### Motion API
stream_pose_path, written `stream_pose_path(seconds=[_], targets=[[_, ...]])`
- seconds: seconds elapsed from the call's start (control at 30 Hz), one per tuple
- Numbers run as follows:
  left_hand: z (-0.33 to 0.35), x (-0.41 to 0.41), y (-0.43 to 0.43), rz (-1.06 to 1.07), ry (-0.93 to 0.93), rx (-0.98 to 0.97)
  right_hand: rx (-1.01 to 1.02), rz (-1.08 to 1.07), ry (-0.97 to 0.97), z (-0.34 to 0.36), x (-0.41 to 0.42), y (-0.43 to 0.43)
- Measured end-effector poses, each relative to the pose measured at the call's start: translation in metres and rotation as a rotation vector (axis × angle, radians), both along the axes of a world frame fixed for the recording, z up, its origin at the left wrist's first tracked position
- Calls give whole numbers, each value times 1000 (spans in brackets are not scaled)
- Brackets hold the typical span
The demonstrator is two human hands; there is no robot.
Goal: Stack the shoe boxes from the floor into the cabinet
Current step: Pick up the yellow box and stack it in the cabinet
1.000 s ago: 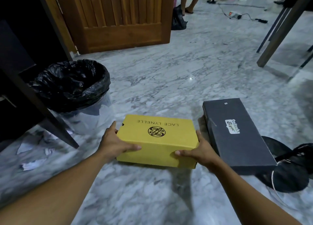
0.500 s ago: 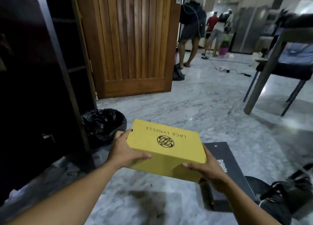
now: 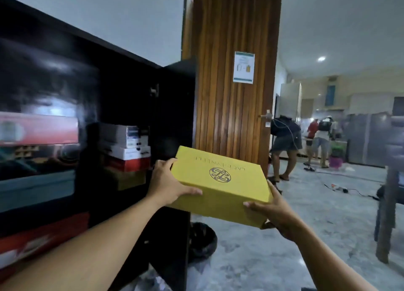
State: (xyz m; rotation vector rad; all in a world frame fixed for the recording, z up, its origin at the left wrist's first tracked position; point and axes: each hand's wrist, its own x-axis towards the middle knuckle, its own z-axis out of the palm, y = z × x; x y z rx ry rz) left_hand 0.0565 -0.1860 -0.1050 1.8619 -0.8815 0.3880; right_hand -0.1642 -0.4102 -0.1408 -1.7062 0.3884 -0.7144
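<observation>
Left hand (image 3: 168, 184) and right hand (image 3: 274, 211) grip the yellow box (image 3: 227, 189), raised beside the cabinet (image 3: 122, 87).

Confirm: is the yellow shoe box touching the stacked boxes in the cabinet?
Apart. Head view: yellow shoe box is held clear of the stacked boxes, dark gap between them.

This looks like a big room in a home. A black cabinet (image 3: 122, 76) has shoe boxes (image 3: 129, 148) piled inside. Next to it is a tall wooden door (image 3: 229, 115) with a paper sign (image 3: 244, 67) stuck on it. The marble floor (image 3: 306, 236) has a bin (image 3: 202, 242) with a black bag. Far back, people (image 3: 284, 142) stand in what may be a kitchen, but it is blurry.
</observation>
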Motion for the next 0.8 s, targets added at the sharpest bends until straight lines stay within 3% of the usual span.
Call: stream_pose_path(seconds=[0.23,0.37,0.8], targets=[[69,25,141,305,-94,-73,-97,235,-156,64,99,93],[85,52,189,397,-38,-121,-73,357,-182,80,164,124],[140,180,255,683,-99,-184,-70,494,-351,137,391,193]])
